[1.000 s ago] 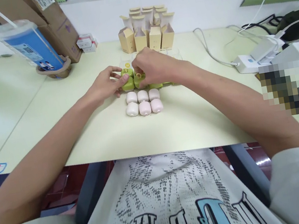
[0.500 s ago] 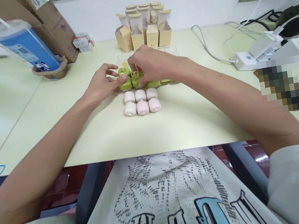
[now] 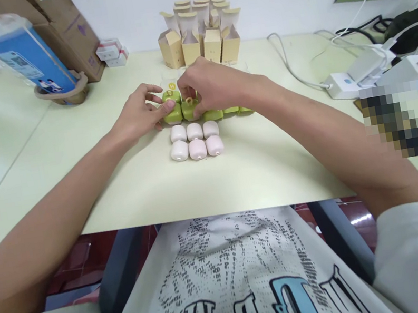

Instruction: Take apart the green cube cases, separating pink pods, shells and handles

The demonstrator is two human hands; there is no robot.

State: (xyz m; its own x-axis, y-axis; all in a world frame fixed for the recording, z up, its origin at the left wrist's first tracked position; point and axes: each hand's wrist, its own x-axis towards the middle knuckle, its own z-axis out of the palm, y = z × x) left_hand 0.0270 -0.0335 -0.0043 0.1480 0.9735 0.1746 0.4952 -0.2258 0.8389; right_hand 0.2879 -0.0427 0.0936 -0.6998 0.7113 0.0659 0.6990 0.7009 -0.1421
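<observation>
Green case (image 3: 188, 113) is being pinched by right hand (image 3: 213, 85) just behind pale cases (image 3: 197, 149), its left neighbour (image 3: 173, 117) is being thumbed by left hand (image 3: 141, 111), fingers spread, so knocks are probably being risked by the tight packing.

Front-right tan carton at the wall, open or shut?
Open: the tan carton has its top flap standing up, not folded over. Cannot tell if anything's inside.
</observation>
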